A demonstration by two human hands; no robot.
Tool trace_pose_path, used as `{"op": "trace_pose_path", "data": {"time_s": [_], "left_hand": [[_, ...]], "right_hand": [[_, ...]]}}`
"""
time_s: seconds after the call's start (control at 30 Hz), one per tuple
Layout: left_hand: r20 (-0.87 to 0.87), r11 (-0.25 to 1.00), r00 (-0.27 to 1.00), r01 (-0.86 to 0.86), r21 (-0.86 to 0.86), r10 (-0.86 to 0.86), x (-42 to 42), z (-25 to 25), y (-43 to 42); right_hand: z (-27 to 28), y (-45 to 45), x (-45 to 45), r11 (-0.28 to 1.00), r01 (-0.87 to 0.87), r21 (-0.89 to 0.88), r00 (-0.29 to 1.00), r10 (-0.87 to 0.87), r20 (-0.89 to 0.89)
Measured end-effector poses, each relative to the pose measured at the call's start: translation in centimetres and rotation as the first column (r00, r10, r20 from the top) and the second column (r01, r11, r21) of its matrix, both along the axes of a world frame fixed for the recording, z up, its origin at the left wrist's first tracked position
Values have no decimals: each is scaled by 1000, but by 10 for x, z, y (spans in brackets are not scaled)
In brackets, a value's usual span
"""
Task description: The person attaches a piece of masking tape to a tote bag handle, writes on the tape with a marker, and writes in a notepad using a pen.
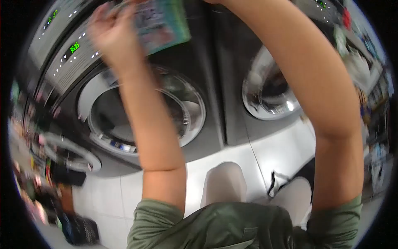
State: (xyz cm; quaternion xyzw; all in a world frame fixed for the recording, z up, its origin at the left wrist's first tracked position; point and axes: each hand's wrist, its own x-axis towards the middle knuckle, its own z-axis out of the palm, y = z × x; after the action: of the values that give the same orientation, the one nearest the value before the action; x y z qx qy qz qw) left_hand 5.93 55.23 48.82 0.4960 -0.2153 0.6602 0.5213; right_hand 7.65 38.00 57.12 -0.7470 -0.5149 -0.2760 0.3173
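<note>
Nearest to me is the green shirt [232, 222], and out of its short sleeves two bare arms stretch up and forward. The left arm [151, 112] crosses in front of a washer door; the right arm [306, 62] bends at the elbow and leans inward. Up by the top edge, the left hand [110, 31] is raised and badly blurred. Its fingers look bent, but whether they are clamped on anything I can't tell. Right beside it is a teal and green packet [166, 25] with print on its face, cut off by the top edge. The right hand lies past that edge, so I can't tell how its fingers stand either.

Below the arms runs the pale tiled floor [277, 149]. Behind the hand and packet stands the left machine [213, 124], dark-bodied, its round door [110, 114] looking shut. A green display [74, 47] glows on its panel (3636, if I read it right). The right machine [236, 120] stands close by, with its own round door. Off at far right, a white bundle [355, 68] sits among clutter.
</note>
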Motion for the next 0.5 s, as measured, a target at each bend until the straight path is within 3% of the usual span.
{"op": "trace_pose_path", "data": {"time_s": [0.03,0.13,0.2,0.27,0.3,0.33,0.37,0.4,0.43,0.47,0.5], "left_hand": [[2,990,990,-140,17,140,1,-5,-4],[77,886,892,-451,107,445,-12,-40,-4],[199,766,761,-639,63,618,-27,-69,-14],[224,736,747,-661,149,625,-40,-110,-44],[176,738,814,-578,349,554,-36,-135,-68],[94,717,869,-457,527,485,-32,-160,-92],[19,648,898,-332,686,440,-37,-194,-117],[-59,553,908,-201,809,416,-43,-228,-129],[-368,578,864,114,808,343,-45,-259,-149],[-641,567,716,416,711,277,-46,-285,-174],[-837,539,505,654,531,211,-47,-307,-202]], "right_hand": [[-3,-20,-9,986,155,-67,961,-134,243],[-64,-135,-60,883,387,-267,904,-307,297],[-136,-230,-38,927,264,-267,961,-231,149],[-217,-320,-36,973,99,-208,994,-86,69],[-270,-379,-72,874,382,-300,861,-454,-227],[-336,-449,-90,782,526,-333,717,-619,-321],[-400,-506,-128,465,706,-535,219,-861,-460],[-466,-547,-167,289,765,-575,11,-899,-437],[-507,-566,-214,158,693,-704,-263,-853,-450],[-542,-567,-257,60,570,-819,-520,-745,-417],[-579,-555,-284,223,726,-650,-466,-535,-705]]}}
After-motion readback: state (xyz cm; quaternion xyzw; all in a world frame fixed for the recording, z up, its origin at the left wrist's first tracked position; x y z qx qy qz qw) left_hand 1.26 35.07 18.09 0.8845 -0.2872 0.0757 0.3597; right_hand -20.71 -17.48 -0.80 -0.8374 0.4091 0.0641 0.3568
